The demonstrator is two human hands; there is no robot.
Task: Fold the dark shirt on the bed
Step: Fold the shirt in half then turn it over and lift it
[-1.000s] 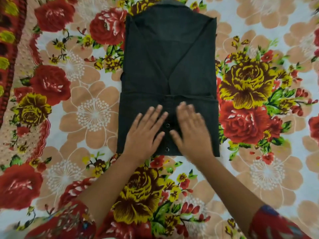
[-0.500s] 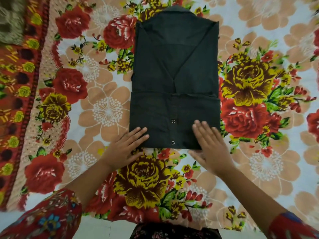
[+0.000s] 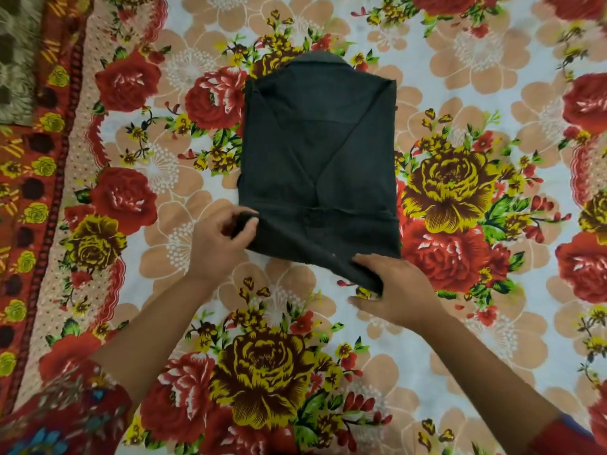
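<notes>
The dark shirt [image 3: 315, 165] lies as a narrow folded rectangle in the middle of the floral bedsheet [image 3: 460, 77], collar at the far end and sleeves crossed on top. My left hand [image 3: 218, 243] pinches the near left corner of the shirt and holds it lifted off the sheet. My right hand [image 3: 394, 287] grips the near right corner, thumb on top of the cloth. The near edge runs slanted between the two hands, raised at the left.
A red patterned border [image 3: 36, 178] runs down the bed's left side, with a blurred green patterned cloth [image 3: 16, 60] at the top left corner. Floral sheet surrounds the shirt on all sides. My red printed sleeves [image 3: 62, 418] show at the bottom.
Both hands went from lying flat on the shirt's lower part to its near corners, closed on them, and lifted the near edge. The view shifted back.
</notes>
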